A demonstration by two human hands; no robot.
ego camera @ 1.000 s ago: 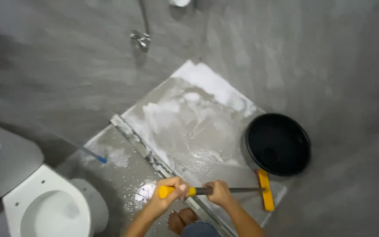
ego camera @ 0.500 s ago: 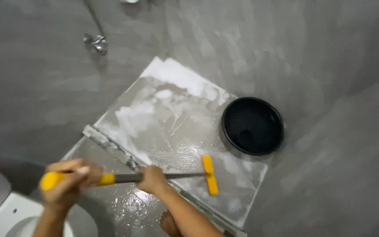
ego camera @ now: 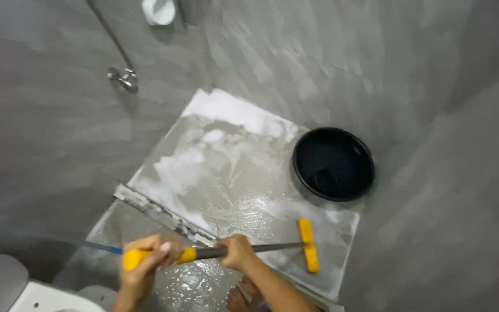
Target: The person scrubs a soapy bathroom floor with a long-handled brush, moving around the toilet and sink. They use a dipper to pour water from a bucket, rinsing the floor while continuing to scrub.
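Both my hands hold a long-handled floor brush. My left hand (ego camera: 145, 257) grips the yellow end of the handle (ego camera: 137, 258). My right hand (ego camera: 237, 252) grips the grey metal shaft (ego camera: 267, 248) further along. The yellow brush head (ego camera: 308, 245) rests on the wet, soapy shower floor (ego camera: 226, 167) near its right edge, just below a black bucket (ego camera: 333, 164). White foam covers the far part of the floor. My bare foot (ego camera: 239, 297) shows under my right forearm.
A metal drain strip (ego camera: 163, 215) crosses the floor diagonally. Grey walls close in on all sides, with a tap (ego camera: 123, 78) and hose on the left wall. A white toilet (ego camera: 36, 297) sits at bottom left. A blue-tipped rod (ego camera: 102, 248) lies near it.
The brush head has slid right and slightly toward me across the wet floor. Both hands moved right with the handle. The view tilted a little, showing more of the wall above.
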